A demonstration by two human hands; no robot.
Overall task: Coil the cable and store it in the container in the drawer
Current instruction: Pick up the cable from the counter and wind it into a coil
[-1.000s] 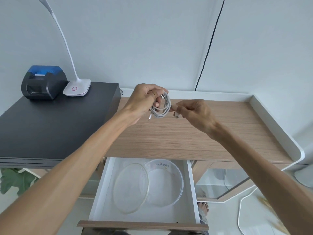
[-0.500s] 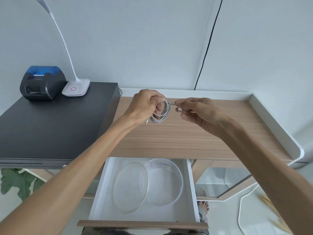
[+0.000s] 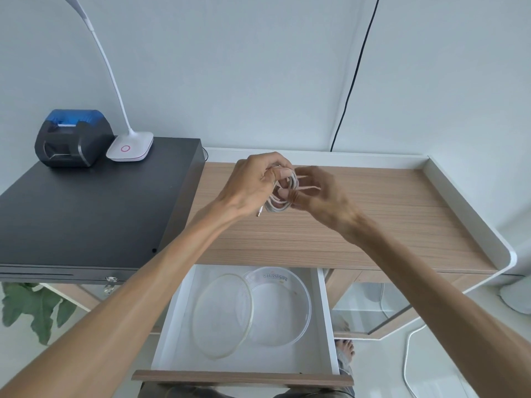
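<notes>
A white cable [image 3: 283, 198] is wound into a small coil above the wooden desktop [image 3: 373, 219]. My left hand [image 3: 255, 186] grips the coil from the left, a metal plug hanging below it. My right hand [image 3: 321, 193], blurred, pinches the loose cable end against the coil's right side. Below, the white drawer [image 3: 172, 326] stands pulled out. In it sits a clear round container [image 3: 283, 308], open, with its clear lid [image 3: 221, 315] leaning against its left side.
A black cabinet [image 3: 86, 208] at left carries a black-and-blue printer [image 3: 71, 139] and a white lamp base [image 3: 130, 146]. A raised white rim [image 3: 465, 208] borders the desk's right side. A black wire [image 3: 353, 79] runs down the wall. A bare foot [image 3: 344, 349] shows below the drawer.
My right hand has moved left, bringing the loose cable end up against the coil. The left hand kept hold of the coil and tilted it slightly.
</notes>
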